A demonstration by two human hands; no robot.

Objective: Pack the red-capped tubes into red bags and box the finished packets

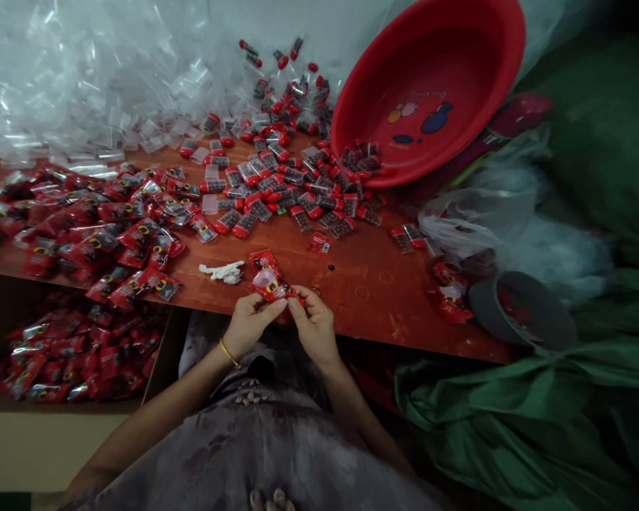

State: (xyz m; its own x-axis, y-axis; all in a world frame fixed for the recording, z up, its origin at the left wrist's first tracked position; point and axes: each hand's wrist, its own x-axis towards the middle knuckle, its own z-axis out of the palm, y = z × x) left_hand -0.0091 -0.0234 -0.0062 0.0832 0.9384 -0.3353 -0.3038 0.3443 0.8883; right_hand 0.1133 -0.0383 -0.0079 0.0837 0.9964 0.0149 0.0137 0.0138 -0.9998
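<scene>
Close to the table's front edge, my left hand (253,319) and my right hand (315,325) meet with thumbs nearly touching. Both are closed on the lower part of a red printed packet (269,282) with a yellow and black mark. Fingers cover its lower edge. Left of the packet lies a crumpled white thing (224,272), its kind unclear. Beyond my hands spreads a heap of small clear containers with red ends and dark contents (277,184). A small red printed piece (319,243) lies by itself near that heap.
Many filled red packets (96,234) cover the table's left side, above an open box of similar packets (85,355). Clear empty containers (85,78) pile up behind. A tilted red basin (431,92), a grey bowl (522,312) and plastic bags (490,213) stand right.
</scene>
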